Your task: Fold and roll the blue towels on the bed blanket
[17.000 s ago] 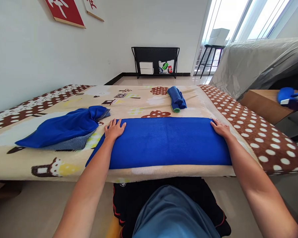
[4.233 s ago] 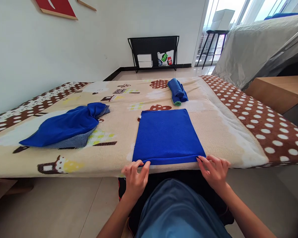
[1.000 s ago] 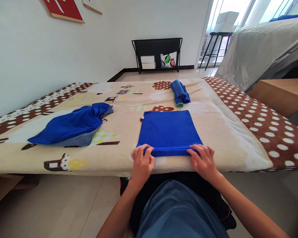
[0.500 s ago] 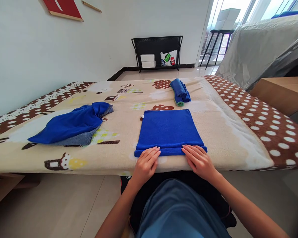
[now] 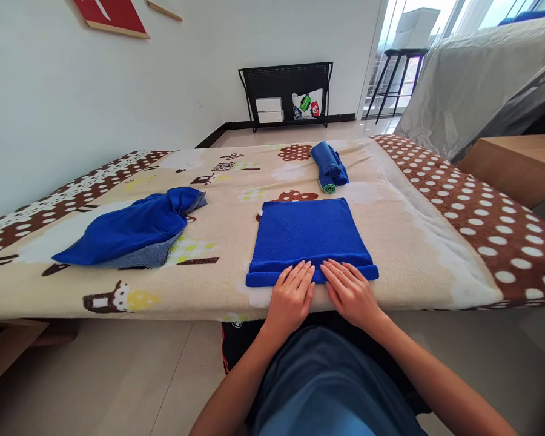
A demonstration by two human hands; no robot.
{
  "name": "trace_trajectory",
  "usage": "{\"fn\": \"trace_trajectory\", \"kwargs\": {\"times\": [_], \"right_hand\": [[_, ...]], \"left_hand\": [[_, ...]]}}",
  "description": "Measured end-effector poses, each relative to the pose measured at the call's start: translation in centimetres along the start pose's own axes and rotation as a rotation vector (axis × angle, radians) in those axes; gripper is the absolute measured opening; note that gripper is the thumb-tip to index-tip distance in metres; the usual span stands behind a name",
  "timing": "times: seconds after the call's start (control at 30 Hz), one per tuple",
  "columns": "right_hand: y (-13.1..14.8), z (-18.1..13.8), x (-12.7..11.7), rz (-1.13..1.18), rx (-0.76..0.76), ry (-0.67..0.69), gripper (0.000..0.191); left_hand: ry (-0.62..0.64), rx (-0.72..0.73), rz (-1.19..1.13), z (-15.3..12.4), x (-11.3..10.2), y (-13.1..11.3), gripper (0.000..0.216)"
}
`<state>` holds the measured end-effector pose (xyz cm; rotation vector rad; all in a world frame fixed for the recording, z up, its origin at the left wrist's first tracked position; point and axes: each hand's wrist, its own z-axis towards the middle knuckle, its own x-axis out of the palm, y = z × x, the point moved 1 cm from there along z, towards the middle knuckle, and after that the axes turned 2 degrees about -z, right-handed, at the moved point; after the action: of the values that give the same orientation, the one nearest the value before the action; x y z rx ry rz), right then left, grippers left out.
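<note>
A blue towel [image 5: 306, 227] lies spread in front of me, its near edge rolled into a narrow band. On that roll, left of its middle, rests my left hand [image 5: 293, 293], fingers stretched and laid over it. My right hand [image 5: 349, 290] lies over the roll just to the right, its fingers also extended. A small gap separates the two hands, and neither grips the cloth. Farther back are rolled blue towels [image 5: 329, 163], one with a green edge showing. To the left sits a crumpled blue cloth [image 5: 131, 227] with a greyish underside.
Everything lies on a bed-like surface under a patterned blanket [image 5: 227, 230] with brown dotted borders. Beyond it stands a black rack [image 5: 286, 79] by the wall. At the right are a cardboard box [image 5: 504, 169], a plastic-covered object [image 5: 472, 79] and a stool [image 5: 397, 72].
Both hands have slid inward along the rolled edge, closer together. The left moved right and the right moved slightly left. The cloth and towel rolls behind stay put.
</note>
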<state>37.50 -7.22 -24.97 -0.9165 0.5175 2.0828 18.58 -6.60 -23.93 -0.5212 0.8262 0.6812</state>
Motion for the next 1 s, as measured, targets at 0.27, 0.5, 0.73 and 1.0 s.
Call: {"fn": "trace_trajectory", "kwargs": {"times": [0.27,0.5,0.73,1.0], "right_hand": [[-5.4,-3.9,-2.4,-0.206,0.197,-0.007,0.04],[0.0,-0.4,-1.4,-0.04,0.148,-0.046,0.046],[0.5,1.8,0.3,-0.045,0.229,0.133,0.043],[-4.5,-1.8,-1.6,-0.239,0.317,0.146,0.05]], "left_hand": [[-0.086,-0.318,0.237,-3.1,-2.9,5.3,0.035],[-0.006,-0.09,0.08,0.4,-1.5,-0.2,0.041],[0.158,-0.164,0.075,1.6,-0.7,1.4,0.042],[0.118,-0.377,0.219,-2.1,-4.0,7.4,0.046]]}}
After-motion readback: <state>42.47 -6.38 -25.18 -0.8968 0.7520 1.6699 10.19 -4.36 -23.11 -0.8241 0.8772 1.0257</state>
